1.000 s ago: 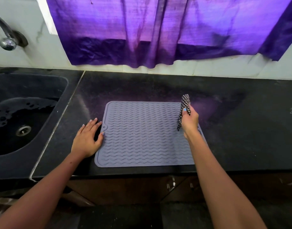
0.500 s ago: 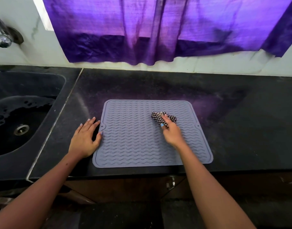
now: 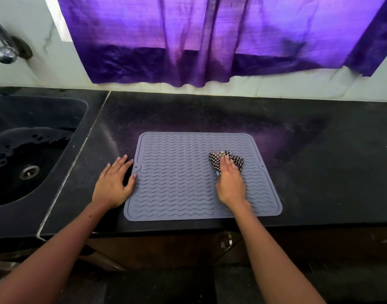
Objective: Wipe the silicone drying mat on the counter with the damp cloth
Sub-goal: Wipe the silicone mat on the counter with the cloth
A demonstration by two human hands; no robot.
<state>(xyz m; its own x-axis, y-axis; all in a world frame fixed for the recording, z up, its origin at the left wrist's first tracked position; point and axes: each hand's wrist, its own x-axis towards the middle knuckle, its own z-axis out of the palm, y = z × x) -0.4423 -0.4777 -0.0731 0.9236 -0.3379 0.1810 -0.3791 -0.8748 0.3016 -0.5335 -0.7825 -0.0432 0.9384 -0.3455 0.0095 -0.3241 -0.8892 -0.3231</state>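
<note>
A grey silicone drying mat (image 3: 179, 178) with wavy ridges lies flat on the black counter (image 3: 319, 172), near its front edge. A black-and-white checked cloth (image 3: 234, 160) is bunched on the right half of the mat. My right hand (image 3: 231, 183) presses flat on the cloth, fingers over it. Resting palm down on the counter, my left hand (image 3: 113, 183) has its fingers spread, and its thumb touches the mat's left edge.
A black sink (image 3: 23, 154) with a metal drain and water on its floor lies to the left. A tap (image 3: 3, 51) sticks out of the wall above it. A purple curtain (image 3: 210, 40) hangs behind the counter. Cabinet doors sit below the counter's edge.
My right hand brought the hanging cloth down onto the mat, then slid it rightward across the ridges. My left hand stayed at the mat's left edge.
</note>
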